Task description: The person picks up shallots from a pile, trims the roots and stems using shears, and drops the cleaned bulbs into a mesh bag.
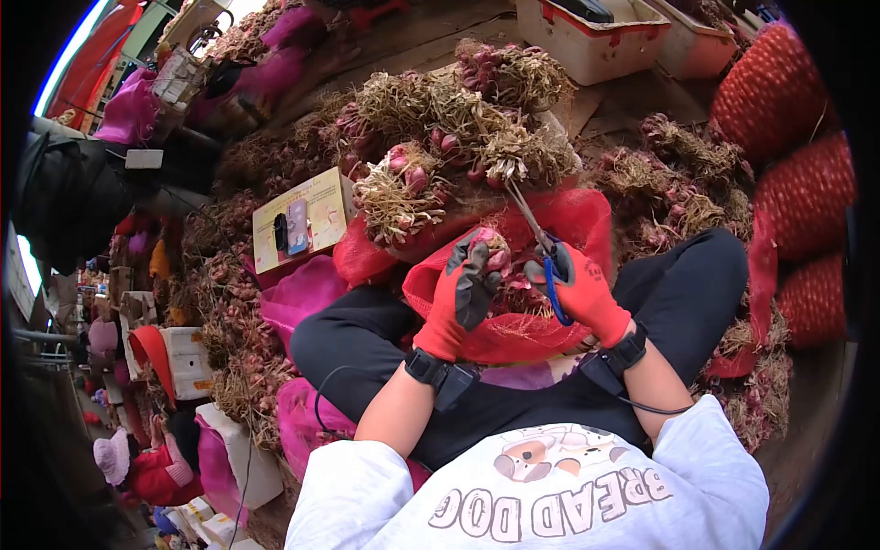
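My left hand (465,293), in a red and grey work glove, is closed around a shallot (491,249) with pinkish-purple skin. In my right hand (583,286), gloved the same way, is a pair of scissors (529,213) with blue handles; the blades point up and away from me, towards the dried bundles. Beneath both hands a red mesh bag (522,341) lies open in my lap with shallots inside. Just beyond it are piled bundles of shallots (431,115) with dry, straw-coloured tops.
A yellowish box (321,209) on the left bears a phone (297,227) and a small black object. Full red mesh sacks (796,188) are stacked at right. White tubs (596,41) stand at the back. Pink mesh bags (298,298) lie beside my leg. Another person (156,472) sits lower left.
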Available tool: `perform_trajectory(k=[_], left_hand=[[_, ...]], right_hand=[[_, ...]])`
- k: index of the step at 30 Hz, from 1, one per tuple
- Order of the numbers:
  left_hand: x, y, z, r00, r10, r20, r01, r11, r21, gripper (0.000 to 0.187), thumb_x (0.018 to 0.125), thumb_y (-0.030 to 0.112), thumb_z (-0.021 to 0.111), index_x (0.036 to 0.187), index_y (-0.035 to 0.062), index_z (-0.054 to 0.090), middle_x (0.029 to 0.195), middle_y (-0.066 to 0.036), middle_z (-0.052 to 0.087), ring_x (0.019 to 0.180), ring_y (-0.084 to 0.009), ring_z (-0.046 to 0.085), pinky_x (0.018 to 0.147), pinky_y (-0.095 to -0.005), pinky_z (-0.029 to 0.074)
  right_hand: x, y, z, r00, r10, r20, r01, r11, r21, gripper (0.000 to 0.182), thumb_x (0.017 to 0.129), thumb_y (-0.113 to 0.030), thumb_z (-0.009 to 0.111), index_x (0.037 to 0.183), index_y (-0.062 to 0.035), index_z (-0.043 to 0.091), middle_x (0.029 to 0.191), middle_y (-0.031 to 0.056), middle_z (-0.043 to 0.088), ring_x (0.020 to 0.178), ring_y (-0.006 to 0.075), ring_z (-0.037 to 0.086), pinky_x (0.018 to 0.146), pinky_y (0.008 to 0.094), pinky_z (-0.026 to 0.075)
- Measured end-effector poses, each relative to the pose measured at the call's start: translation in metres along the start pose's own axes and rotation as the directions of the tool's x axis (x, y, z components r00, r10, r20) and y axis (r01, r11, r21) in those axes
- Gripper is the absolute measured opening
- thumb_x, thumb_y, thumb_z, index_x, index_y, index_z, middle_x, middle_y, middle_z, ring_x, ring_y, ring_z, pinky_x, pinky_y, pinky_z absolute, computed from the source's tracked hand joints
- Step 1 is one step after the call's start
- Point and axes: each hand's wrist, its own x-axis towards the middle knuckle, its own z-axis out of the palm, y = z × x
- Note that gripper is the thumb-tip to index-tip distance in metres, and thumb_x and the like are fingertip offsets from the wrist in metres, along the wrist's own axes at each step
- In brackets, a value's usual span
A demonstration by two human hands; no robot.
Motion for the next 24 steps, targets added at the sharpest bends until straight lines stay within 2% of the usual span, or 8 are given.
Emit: perform_trajectory(k=[2,5,6,9,10,13,18,24], left_hand=[[0.007,0.01,-0.014,0.998,0.043,-0.045,-0.05,0.984,-0.169,0.025,0.095,0.021,0.055,0.12,0.0194,0.052,0.106,0.009,0.059,0.1,-0.0074,0.057,0.074,-0.0248,0.046],[0.006,0.016,-0.028,0.99,0.136,-0.033,-0.14,0.95,-0.277,0.023,0.094,0.019,0.056,0.118,0.0207,0.054,0.104,0.009,0.06,0.099,-0.007,0.057,0.072,-0.0245,0.046],[0.009,0.02,-0.029,0.992,0.124,-0.002,-0.121,0.961,-0.25,0.022,0.095,0.018,0.056,0.117,0.0205,0.056,0.104,0.008,0.061,0.099,-0.0072,0.058,0.071,-0.0241,0.047],[0.009,0.018,-0.026,0.985,0.133,-0.111,-0.15,0.975,-0.165,0.021,0.095,0.019,0.056,0.116,0.02,0.056,0.103,0.008,0.06,0.094,-0.0067,0.059,0.069,-0.0233,0.047],[0.009,0.018,-0.025,0.984,0.136,-0.111,-0.152,0.976,-0.155,0.022,0.095,0.019,0.056,0.116,0.0199,0.056,0.103,0.008,0.06,0.093,-0.0065,0.059,0.069,-0.0231,0.047],[0.009,0.018,-0.021,0.984,0.148,-0.098,-0.16,0.979,-0.128,0.023,0.095,0.018,0.056,0.118,0.0201,0.056,0.102,0.008,0.059,0.089,-0.0058,0.058,0.069,-0.0225,0.047],[0.007,0.021,-0.018,0.98,0.157,-0.119,-0.164,0.985,-0.053,0.025,0.096,0.02,0.055,0.12,0.0184,0.055,0.101,0.007,0.059,0.087,-0.006,0.057,0.067,-0.0222,0.047],[0.008,0.016,-0.025,0.978,0.19,0.086,-0.174,0.971,-0.166,0.027,0.097,0.023,0.052,0.122,0.0132,0.053,0.108,0.004,0.059,0.093,-0.0084,0.059,0.067,-0.023,0.047]], right_hand=[[-0.001,-0.028,-0.012,0.999,0.036,0.035,-0.019,0.918,-0.395,0.043,0.079,-0.037,0.072,0.107,-0.0064,0.062,0.087,0.0105,0.065,0.078,0.0235,0.065,0.068,0.034,0.05],[-0.005,-0.009,-0.012,0.985,-0.171,0.012,0.153,0.848,-0.508,0.048,0.074,-0.045,0.073,0.103,-0.009,0.062,0.088,0.0116,0.065,0.079,0.0299,0.064,0.067,0.0364,0.05],[-0.007,-0.006,-0.011,0.983,-0.172,0.064,0.182,0.876,-0.446,0.046,0.074,-0.045,0.072,0.101,-0.0097,0.062,0.087,0.0121,0.065,0.078,0.0312,0.064,0.067,0.0386,0.05],[-0.013,-0.003,-0.004,0.968,-0.22,0.12,0.249,0.794,-0.554,0.043,0.077,-0.045,0.07,0.099,-0.0094,0.062,0.086,0.0123,0.065,0.079,0.0312,0.064,0.066,0.0393,0.05],[-0.013,-0.008,-0.003,0.966,-0.234,0.11,0.257,0.825,-0.503,0.039,0.078,-0.044,0.068,0.095,-0.0094,0.062,0.085,0.0119,0.065,0.077,0.0311,0.064,0.065,0.04,0.05],[-0.013,-0.004,-0.005,0.974,-0.175,0.142,0.225,0.809,-0.543,0.036,0.079,-0.043,0.067,0.095,-0.0103,0.063,0.082,0.011,0.065,0.075,0.0314,0.064,0.064,0.0401,0.05],[-0.014,-0.018,-0.013,0.967,-0.186,0.173,0.247,0.846,-0.473,0.032,0.079,-0.04,0.068,0.093,-0.0112,0.064,0.078,0.0109,0.065,0.072,0.0317,0.064,0.061,0.0397,0.049],[-0.015,-0.008,-0.014,0.968,-0.155,0.198,0.236,0.833,-0.501,0.03,0.08,-0.038,0.068,0.095,-0.0114,0.066,0.078,0.0118,0.065,0.072,0.0329,0.063,0.061,0.0397,0.049]])
